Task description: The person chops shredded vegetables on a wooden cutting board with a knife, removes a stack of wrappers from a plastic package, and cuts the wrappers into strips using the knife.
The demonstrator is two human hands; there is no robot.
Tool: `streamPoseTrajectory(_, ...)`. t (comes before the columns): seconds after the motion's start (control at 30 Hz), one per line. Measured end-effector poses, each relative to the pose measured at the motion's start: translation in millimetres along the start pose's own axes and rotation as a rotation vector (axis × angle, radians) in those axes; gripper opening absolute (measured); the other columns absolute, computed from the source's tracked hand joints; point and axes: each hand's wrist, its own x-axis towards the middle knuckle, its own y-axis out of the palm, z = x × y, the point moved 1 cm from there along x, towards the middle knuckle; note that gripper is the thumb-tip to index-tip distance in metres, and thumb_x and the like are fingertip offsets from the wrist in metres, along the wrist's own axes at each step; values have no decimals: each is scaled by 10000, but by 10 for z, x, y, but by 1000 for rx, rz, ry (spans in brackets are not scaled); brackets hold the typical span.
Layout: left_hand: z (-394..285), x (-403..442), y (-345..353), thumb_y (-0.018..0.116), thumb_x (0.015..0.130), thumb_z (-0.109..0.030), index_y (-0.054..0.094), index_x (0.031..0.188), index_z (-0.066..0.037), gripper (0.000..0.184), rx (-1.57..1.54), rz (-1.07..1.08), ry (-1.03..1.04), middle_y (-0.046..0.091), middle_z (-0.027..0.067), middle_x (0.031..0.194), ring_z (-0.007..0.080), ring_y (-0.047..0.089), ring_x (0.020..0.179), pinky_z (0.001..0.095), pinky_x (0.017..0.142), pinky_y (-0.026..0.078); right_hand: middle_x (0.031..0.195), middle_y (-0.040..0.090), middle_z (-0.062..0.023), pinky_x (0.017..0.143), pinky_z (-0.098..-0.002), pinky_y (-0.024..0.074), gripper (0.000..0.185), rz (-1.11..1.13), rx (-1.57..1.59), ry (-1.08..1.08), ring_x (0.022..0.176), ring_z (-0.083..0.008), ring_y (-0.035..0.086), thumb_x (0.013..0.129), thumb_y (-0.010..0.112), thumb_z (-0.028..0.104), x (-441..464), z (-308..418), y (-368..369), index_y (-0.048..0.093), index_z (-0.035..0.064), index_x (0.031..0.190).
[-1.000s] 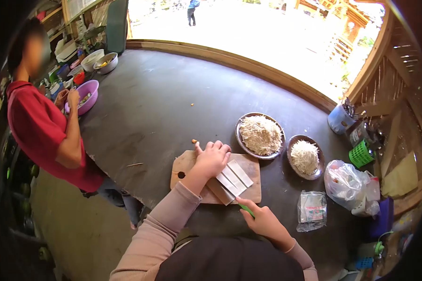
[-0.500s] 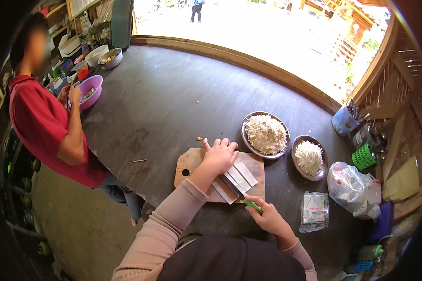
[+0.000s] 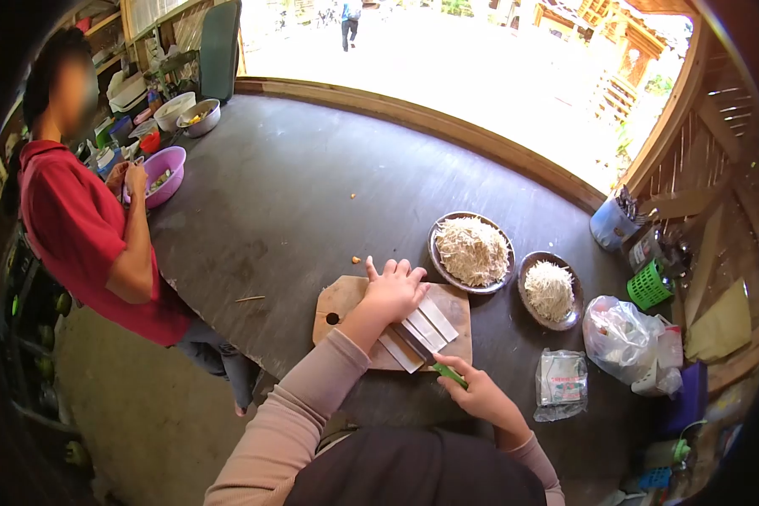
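Observation:
A wooden cutting board [image 3: 337, 304] with a round hole lies on the dark table. Several pale flat strips [image 3: 431, 323] rest on it side by side, slanting. My left hand [image 3: 394, 291] presses on the upper ends of the strips, its fingers spread. My right hand [image 3: 481, 392] is closed round the green handle of a knife [image 3: 451, 374]. The knife's blade lies along the strips, between the leftmost strip and the others. Beyond the board stand a large bowl of pale shreds [image 3: 472, 251] and a smaller bowl of shreds [image 3: 550, 290].
At the left a person in a red shirt [image 3: 84, 228] works over a purple bowl [image 3: 164, 177]. A packet [image 3: 562, 379], a plastic bag [image 3: 620, 333], a green basket [image 3: 648, 285] and a blue container [image 3: 613, 221] stand at the right. A twig [image 3: 250, 298] lies on the table.
Since a second ago, the knife blade has shifted leftward off the strips' right part, and a strip now lies apart on its left. My left hand has moved slightly right on the board.

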Motion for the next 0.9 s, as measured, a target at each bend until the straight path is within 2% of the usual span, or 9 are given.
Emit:
streamPoseTrajectory(0.03, 22, -7, 7, 356, 1043, -462, 561, 1335, -214, 434, -4, 19, 3, 536, 63, 1286, 257, 447, 1290, 764, 1068, 119, 902, 711, -220, 720, -424, 557, 479, -108, -79, -231, 800, -406, 700, 952, 623, 168, -2, -78, 70, 498, 227, 1411)
streamPoseTrajectory(0.17, 91, -206, -71, 353, 1042, -469, 568, 1318, -202, 440, -87, -21, -3, 544, 63, 1296, 262, 466, 1272, 789, 1063, 117, 585, 593, -182, 534, -537, 489, 511, -120, -505, -191, 556, -417, 626, 936, 615, 197, -66, -67, 332, 472, 294, 1417)
streamPoseTrajectory(0.4, 61, -51, -41, 354, 1044, -471, 573, 1290, -190, 433, -161, -78, 2, 551, 54, 1281, 259, 466, 1267, 785, 1059, 132, 766, 664, -206, 569, -420, 512, 488, -29, -138, -168, 672, -344, 688, 963, 614, 188, 30, -62, 22, 474, 270, 1423)
streamPoseTrajectory(0.47, 18, 8, -27, 333, 1050, -476, 553, 1344, -201, 459, -73, -29, -12, 556, 51, 1289, 254, 449, 1300, 755, 1065, 125, 738, 649, -162, 567, -383, 503, 462, 150, 124, 194, 537, -270, 609, 972, 621, 185, 125, -160, -56, 477, 228, 1408)
streamPoseTrajectory(0.5, 5, 13, -28, 334, 1050, -480, 546, 1352, -204, 461, -47, -20, -25, 556, 49, 1301, 245, 451, 1302, 758, 1063, 128, 930, 692, -237, 658, -417, 527, 469, 158, 57, 228, 821, -395, 699, 982, 597, 181, 122, -103, -60, 457, 245, 1426)
streamPoseTrajectory(0.53, 11, 8, -33, 334, 1050, -480, 546, 1352, -204, 461, -48, -28, -26, 556, 49, 1301, 245, 451, 1302, 758, 1063, 128, 930, 692, -237, 658, -417, 527, 469, 157, 52, 224, 821, -395, 699, 982, 597, 181, 111, -128, -24, 457, 245, 1426)
streamPoseTrajectory(0.6, 37, -58, -71, 329, 1049, -493, 545, 1352, -209, 468, -104, -14, -15, 544, 50, 1329, 245, 441, 1313, 759, 1067, 123, 810, 671, -247, 603, -420, 515, 488, -56, -146, -263, 726, -391, 687, 977, 598, 172, 50, -106, 86, 447, 259, 1432)
streamPoseTrajectory(0.73, 119, -220, -86, 322, 1048, -504, 531, 1367, -222, 474, -118, -12, -4, 528, 29, 1367, 248, 436, 1324, 754, 1080, 113, 622, 613, -209, 566, -510, 513, 506, -32, -544, -136, 596, -416, 644, 959, 590, 208, -44, -42, 299, 437, 271, 1437)
streamPoseTrajectory(0.9, 199, -154, -85, 345, 1048, -482, 571, 1318, -178, 465, -172, -144, -25, 614, 33, 1252, 241, 518, 1255, 724, 1075, 120, 640, 615, -222, 565, -513, 511, 520, -89, -420, -255, 605, -429, 640, 960, 582, 202, 45, -69, 293, 412, 268, 1447)
